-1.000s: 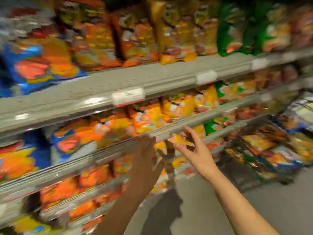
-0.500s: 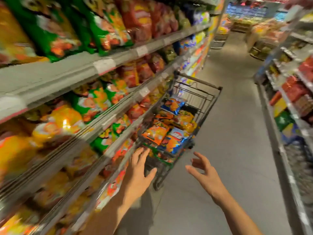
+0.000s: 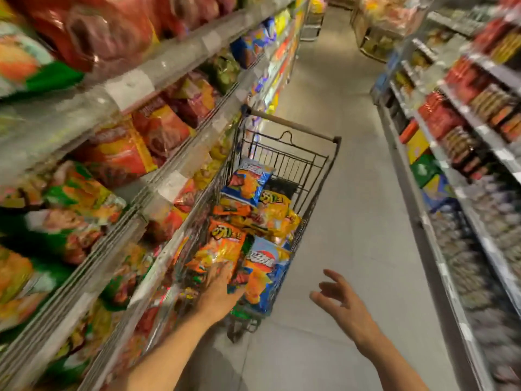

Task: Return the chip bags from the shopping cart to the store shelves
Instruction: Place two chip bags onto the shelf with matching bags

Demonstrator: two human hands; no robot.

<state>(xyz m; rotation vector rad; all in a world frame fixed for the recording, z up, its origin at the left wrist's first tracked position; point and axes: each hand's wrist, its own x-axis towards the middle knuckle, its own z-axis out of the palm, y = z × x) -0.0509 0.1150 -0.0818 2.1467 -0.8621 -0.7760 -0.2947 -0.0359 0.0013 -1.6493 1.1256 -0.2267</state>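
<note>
A black wire shopping cart [image 3: 318, 176] stands in the aisle against the left shelves, with several chip bags piled in it. My left hand [image 3: 218, 292] reaches into its near end, fingers spread and touching an orange chip bag [image 3: 222, 246]. A blue chip bag [image 3: 265, 272] lies just right of that hand. My right hand [image 3: 342, 304] hovers open over the floor, right of the cart and holding nothing. The left store shelves [image 3: 135, 88] are packed with red, green and orange chip bags.
Shelves of boxed goods [image 3: 462, 131] line the right side of the aisle. Grey floor [image 3: 352, 221] runs between the two rows and past the cart. More displays [image 3: 377, 29] stand at the far end.
The view has swung from the shelves down the aisle to the cart. My left hand has moved forward into the cart onto the orange bag; my right hand stays open.
</note>
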